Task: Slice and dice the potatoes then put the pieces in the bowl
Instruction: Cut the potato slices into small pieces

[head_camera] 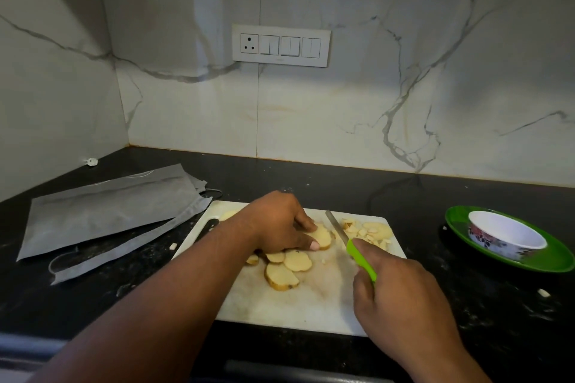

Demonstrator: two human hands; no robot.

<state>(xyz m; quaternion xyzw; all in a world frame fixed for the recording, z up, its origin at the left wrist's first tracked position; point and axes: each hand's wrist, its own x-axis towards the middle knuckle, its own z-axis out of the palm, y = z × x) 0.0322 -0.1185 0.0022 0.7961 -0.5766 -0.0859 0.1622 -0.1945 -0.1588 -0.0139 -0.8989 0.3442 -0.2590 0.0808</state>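
On the white cutting board (311, 298) my left hand (277, 224) pinches a small stack of potato slices (323, 236) between thumb and fingers. My right hand (401, 292) grips the green handle of a knife (361, 258); its blade (336, 227) points away from me, just right of the held stack. Three loose round slices (287, 267) lie near the board's middle. Diced pieces and slices (370, 232) are heaped at the board's far right corner. The white floral bowl (507, 236) stands to the right, and nothing shows inside it.
The bowl sits on a green plate (557, 258) on the black counter. Grey foil pouches (102, 214) lie to the left of the board. Small potato bits (543, 292) are scattered on the counter. A marble wall with a switch panel (280, 45) stands behind.
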